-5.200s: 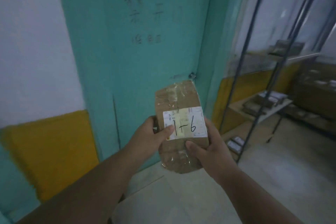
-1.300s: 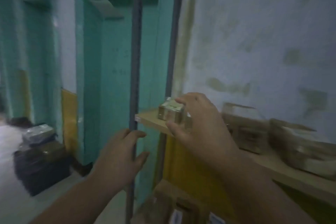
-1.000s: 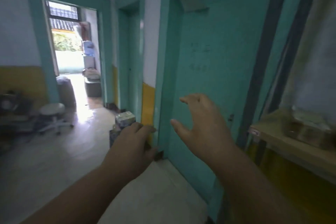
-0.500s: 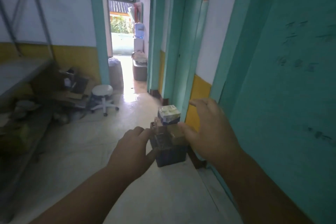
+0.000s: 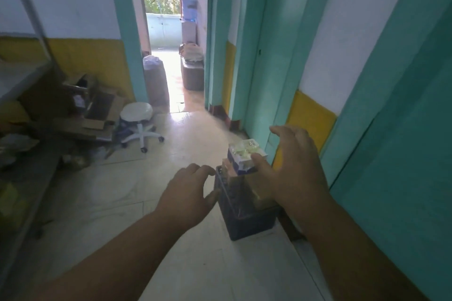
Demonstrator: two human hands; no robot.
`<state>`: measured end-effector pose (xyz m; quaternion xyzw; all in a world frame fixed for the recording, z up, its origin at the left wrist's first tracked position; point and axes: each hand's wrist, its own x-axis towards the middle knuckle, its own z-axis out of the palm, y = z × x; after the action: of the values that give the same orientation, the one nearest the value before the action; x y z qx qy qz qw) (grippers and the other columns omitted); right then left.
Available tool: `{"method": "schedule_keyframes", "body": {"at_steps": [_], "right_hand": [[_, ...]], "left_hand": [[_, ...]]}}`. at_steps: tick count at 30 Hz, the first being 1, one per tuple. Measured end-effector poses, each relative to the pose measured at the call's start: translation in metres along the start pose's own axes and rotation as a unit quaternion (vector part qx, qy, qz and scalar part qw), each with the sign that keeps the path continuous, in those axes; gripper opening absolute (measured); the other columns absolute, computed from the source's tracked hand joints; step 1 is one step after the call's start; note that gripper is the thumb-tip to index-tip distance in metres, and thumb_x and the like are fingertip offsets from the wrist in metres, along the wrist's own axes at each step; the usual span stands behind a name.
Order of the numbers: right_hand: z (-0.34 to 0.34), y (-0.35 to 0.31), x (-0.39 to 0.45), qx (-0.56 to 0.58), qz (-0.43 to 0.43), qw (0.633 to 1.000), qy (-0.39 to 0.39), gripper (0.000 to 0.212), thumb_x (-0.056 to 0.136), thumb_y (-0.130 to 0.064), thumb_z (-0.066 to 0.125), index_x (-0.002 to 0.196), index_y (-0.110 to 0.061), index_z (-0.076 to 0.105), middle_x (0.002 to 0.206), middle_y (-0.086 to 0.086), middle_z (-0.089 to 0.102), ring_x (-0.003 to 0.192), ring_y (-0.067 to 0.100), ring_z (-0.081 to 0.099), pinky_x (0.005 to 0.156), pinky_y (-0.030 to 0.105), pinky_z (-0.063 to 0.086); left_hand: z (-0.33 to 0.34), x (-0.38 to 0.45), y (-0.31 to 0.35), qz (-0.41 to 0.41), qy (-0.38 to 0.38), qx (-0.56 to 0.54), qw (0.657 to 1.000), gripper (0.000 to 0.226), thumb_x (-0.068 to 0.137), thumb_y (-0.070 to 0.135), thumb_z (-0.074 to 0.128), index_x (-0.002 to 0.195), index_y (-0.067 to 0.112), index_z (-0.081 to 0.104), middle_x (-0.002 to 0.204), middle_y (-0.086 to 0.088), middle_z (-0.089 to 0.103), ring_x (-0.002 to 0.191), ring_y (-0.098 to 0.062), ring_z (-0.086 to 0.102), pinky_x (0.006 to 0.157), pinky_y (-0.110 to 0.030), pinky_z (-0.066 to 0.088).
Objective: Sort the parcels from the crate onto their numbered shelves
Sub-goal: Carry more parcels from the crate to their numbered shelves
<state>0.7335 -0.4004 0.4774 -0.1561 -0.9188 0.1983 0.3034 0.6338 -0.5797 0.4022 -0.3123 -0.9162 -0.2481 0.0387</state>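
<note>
The taped parcel marked 1-6 that I carried in both hands five seconds ago is out of them; I put it on the shelf and turn away. My left hand [image 5: 187,193] and right hand [image 5: 294,166] are both empty, fingers loose. The dark crate [image 5: 247,217] of parcels, a second ago far down the corridor, now sits on the floor just beyond my hands, its blue-and-white box [image 5: 244,156] on top.

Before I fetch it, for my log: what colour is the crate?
Dark navy blue crate, best seen in the head view.
</note>
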Motion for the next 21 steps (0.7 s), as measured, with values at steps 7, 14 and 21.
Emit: {"method": "schedule_keyframes", "body": {"at_steps": [7, 14, 21], "right_hand": [[0.046, 0.05, 0.101, -0.036, 0.074, 0.996, 0.041, 0.059, 0.087, -0.041, 0.072, 0.139, -0.021, 0.051, 0.142, 0.003, 0.047, 0.131, 0.022, 0.043, 0.107, 0.04, 0.04], [0.126, 0.138, 0.233, -0.062, 0.107, 0.992, 0.028, 0.058, 0.089, -0.043, 0.068, 0.139, -0.019, 0.051, 0.142, 0.005, 0.048, 0.132, 0.022, 0.042, 0.104, 0.031, 0.032], [0.199, 0.178, 0.367, -0.067, 0.136, 0.988, -0.011, 0.059, 0.088, -0.043, 0.071, 0.137, -0.016, 0.053, 0.139, 0.009, 0.052, 0.129, 0.025, 0.047, 0.1, 0.03, 0.034]], "left_hand": [[0.048, 0.17, -0.023, 0.064, -0.095, -0.019, 0.993, 0.04, 0.089, 0.049, 0.062, 0.126, 0.035, 0.055, 0.118, 0.008, 0.059, 0.103, -0.012, 0.054, 0.087, -0.027, 0.048], [0.113, 0.339, -0.043, 0.076, -0.136, -0.023, 0.988, 0.042, 0.09, 0.049, 0.062, 0.129, 0.035, 0.054, 0.125, 0.008, 0.059, 0.106, -0.013, 0.054, 0.088, -0.028, 0.049], [0.132, 0.477, -0.086, 0.074, -0.154, -0.011, 0.985, 0.042, 0.092, 0.047, 0.06, 0.131, 0.033, 0.053, 0.124, 0.011, 0.058, 0.107, -0.009, 0.051, 0.09, -0.025, 0.046]]}}
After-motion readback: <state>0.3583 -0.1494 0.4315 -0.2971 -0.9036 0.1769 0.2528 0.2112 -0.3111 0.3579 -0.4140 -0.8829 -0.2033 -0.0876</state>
